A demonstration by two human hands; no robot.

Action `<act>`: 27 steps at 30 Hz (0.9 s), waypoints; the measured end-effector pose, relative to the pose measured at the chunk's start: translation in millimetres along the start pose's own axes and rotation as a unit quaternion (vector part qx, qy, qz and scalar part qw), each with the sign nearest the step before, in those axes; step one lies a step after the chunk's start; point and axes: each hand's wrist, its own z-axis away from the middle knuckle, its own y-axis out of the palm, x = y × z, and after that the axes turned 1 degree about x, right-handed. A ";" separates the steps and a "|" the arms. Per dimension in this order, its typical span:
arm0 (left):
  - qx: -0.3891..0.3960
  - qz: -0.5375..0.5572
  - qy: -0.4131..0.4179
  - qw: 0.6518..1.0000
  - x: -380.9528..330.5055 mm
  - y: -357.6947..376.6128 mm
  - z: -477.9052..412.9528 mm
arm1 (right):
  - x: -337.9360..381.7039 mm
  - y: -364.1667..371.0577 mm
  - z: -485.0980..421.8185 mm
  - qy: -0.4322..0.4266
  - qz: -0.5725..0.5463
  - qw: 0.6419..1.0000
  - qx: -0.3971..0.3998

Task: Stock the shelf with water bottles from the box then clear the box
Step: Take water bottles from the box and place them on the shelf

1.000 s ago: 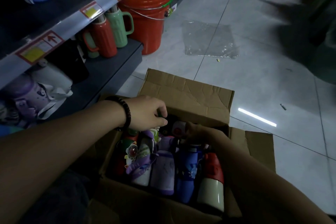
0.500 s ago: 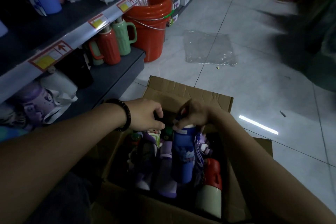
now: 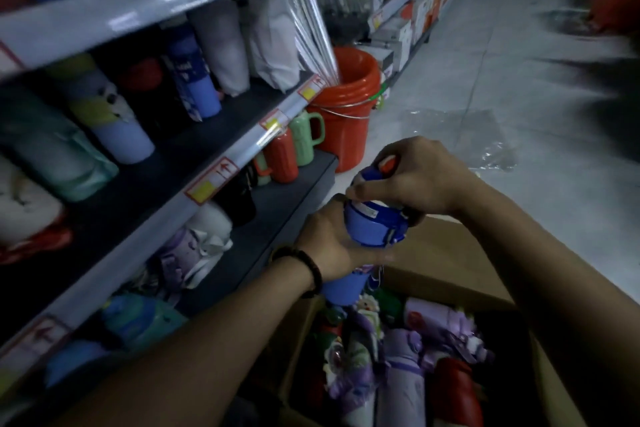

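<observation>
Head view: the left hand (image 3: 332, 248) wraps the body of a blue water bottle (image 3: 372, 227), while the right hand (image 3: 419, 177) curls over its cap, probably to steady it upright for placing. The bottle is just above the box (image 3: 450, 263) beneath both hands; the shelf (image 3: 173, 177) lies left of them.

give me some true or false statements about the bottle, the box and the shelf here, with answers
1. The left hand and the right hand both hold the blue water bottle above the cardboard box. True.
2. The cardboard box is empty. False: purple bottles and others lie in it.
3. An orange bucket stands past the end of the bottom shelf. True.
4. The dark bead bracelet is on the right wrist. False: it is on the left wrist.
</observation>
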 end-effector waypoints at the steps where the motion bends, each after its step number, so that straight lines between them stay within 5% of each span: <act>1: -0.025 0.009 -0.005 1.000 -2.6 -8.4 3.7 | 7.6 0.1 -1.7 -0.005 -0.023 1.000 -0.015; 5: -0.122 0.082 0.014 0.989 -2.0 -38.6 8.1 | 36.2 9.5 -13.1 -0.023 -0.183 0.982 -0.042; 12: -0.266 0.156 0.054 0.950 0.4 -85.9 6.0 | 74.0 56.8 -42.2 -0.051 -0.288 0.956 -0.038; 20: -0.311 0.210 -0.033 0.926 13.5 -121.7 -1.4 | 109.1 76.3 -105.9 -0.040 -0.334 0.932 -0.135; 27: -0.227 0.200 -0.063 0.951 32.2 -132.7 -24.6 | 127.4 78.9 -192.3 0.039 -0.451 0.867 -0.207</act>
